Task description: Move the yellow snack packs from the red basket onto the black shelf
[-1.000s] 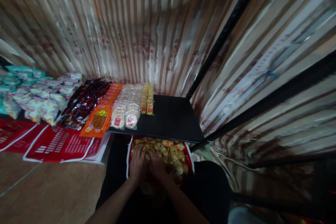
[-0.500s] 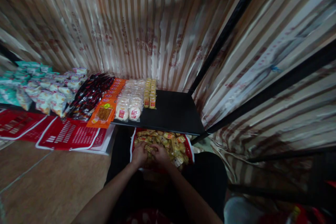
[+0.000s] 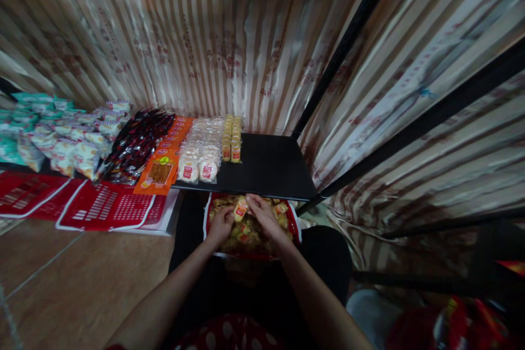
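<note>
Between my two hands is a small yellow snack packet (image 3: 240, 209) with a red and white label facing up. My left hand (image 3: 222, 224) pinches its lower left side, and my right hand (image 3: 262, 214) has its fingers closed on the upper right edge. Both hands are just above a red basket (image 3: 296, 229) with a white rim, set between my knees. Many similar yellow packets (image 3: 246, 238) fill the basket. On the black shelf (image 3: 270, 167) behind, two rows of matching yellow packets (image 3: 232, 139) stand lined up.
Left along the shelf lie clear packs of round white crackers (image 3: 198, 156), orange snack bags (image 3: 164, 158), dark shiny packets (image 3: 137, 145), and white and green bags (image 3: 61, 131). Red baskets (image 3: 110, 205) sit below. A black post (image 3: 340, 54) rises at the shelf's right corner.
Both hands have risen from among the packets in the basket and now hold one packet with its label showing. The right hand has moved up and right. The view has shifted slightly.
</note>
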Demonstrator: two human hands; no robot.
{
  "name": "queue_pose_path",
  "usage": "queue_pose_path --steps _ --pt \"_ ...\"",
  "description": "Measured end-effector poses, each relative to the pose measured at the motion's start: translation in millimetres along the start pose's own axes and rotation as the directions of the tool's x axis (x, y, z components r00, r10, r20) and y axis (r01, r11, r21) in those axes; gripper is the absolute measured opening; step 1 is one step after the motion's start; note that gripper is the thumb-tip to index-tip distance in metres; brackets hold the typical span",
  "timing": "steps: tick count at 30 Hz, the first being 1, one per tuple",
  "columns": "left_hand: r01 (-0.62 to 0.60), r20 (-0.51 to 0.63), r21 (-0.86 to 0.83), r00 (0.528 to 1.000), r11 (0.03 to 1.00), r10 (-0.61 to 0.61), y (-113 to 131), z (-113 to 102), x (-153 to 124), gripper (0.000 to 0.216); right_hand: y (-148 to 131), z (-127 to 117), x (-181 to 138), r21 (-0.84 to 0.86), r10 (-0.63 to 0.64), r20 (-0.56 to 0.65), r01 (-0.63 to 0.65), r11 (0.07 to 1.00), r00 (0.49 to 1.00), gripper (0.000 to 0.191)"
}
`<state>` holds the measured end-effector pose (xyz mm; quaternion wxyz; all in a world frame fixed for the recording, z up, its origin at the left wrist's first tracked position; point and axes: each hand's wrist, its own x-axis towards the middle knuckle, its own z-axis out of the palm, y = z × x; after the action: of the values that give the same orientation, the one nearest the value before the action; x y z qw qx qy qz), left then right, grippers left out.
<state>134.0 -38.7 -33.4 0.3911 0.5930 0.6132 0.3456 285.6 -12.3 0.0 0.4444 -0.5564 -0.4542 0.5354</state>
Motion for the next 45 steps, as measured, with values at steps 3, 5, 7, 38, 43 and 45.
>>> queue_pose_path --steps 3,5,7,38,43,45 --pt "0.044 -0.032 -0.108 0.998 0.993 -0.048 5.3 2.7 3.1 0.029 -6.3 1.5 -2.1 0.075 0.026 0.027 -0.028 0.997 0.999 0.043" --pt "0.086 -0.04 -0.22 0.994 0.972 -0.097 9.3 4.5 5.5 0.03 -6.6 3.6 -3.0 0.081 0.01 0.07 -0.016 0.997 0.997 0.042" --pt "0.104 -0.049 -0.322 0.991 0.941 -0.127 14.2 6.3 8.0 0.03 -5.9 6.3 -2.7 0.069 -0.034 0.086 0.028 0.997 0.996 0.036" --pt "-0.087 -0.239 -0.415 0.971 0.906 -0.016 38.1 -5.5 89.9 0.059 -52.1 65.6 122.1 -0.714 -0.441 -0.057 0.272 0.646 0.896 0.031" --pt "-0.08 -0.223 -0.418 0.975 0.905 -0.017 43.3 -9.1 95.4 0.059 -50.0 67.7 125.3 -0.722 -0.444 -0.065 0.265 0.639 0.894 0.034" --pt "-0.076 -0.211 -0.427 0.977 0.901 -0.017 44.4 -9.8 97.7 0.06 -50.1 68.3 126.8 -0.708 -0.45 -0.071 0.272 0.651 0.89 0.035"
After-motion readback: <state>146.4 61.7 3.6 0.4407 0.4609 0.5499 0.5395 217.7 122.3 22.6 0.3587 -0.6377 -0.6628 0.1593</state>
